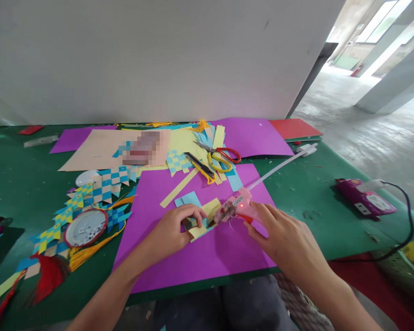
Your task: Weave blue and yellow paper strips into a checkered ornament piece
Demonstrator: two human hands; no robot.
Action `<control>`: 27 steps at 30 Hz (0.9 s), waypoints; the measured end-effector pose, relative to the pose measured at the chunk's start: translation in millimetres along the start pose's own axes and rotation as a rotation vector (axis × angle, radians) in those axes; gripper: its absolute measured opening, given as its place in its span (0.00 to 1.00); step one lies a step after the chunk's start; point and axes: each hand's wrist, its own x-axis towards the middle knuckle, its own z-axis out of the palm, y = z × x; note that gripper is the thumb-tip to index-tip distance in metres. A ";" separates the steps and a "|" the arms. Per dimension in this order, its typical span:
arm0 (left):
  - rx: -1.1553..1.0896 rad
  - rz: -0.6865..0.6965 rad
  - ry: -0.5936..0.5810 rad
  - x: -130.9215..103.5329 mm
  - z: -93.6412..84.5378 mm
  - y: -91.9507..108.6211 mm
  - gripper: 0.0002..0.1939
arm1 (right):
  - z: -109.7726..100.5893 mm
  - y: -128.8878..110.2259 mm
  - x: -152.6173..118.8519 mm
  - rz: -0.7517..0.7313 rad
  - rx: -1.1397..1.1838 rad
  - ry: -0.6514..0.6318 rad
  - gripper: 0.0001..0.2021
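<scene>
My right hand (pixel 284 234) is wrapped round a pink hot glue gun (pixel 243 204), with a red light lit on its side and a long glue stick (pixel 281 166) jutting out of its back. Its nozzle end meets a folded yellow and blue paper piece (pixel 207 230). That paper is pinched in my left hand (pixel 174 227), fingers curled over it. Beneath both hands lies a purple sheet (pixel 152 266). A light blue paper piece (pixel 189 199) rests just beyond my left fingers.
Scissors (pixel 224 154) and a yellow-black cutter knife (pixel 202 168) lie beyond the hands among paper strips. On the left, a round dish (pixel 86 228) of small pieces sits on woven paper fish with tassels (pixel 50 276). A purple power bank (pixel 365 197) with a cable is at right.
</scene>
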 end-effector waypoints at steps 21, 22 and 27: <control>0.001 0.009 0.008 0.1 -2.0 1.8 0.06 | -7.4 0.1 2.4 -0.046 0.032 0.027 0.17; -0.004 0.013 0.010 0.1 -2.0 1.7 0.06 | -7.2 -0.2 2.6 -0.051 0.038 0.021 0.17; 0.000 0.015 0.015 0.8 -1.9 2.5 0.05 | -7.7 -1.1 4.0 -0.048 0.026 0.029 0.17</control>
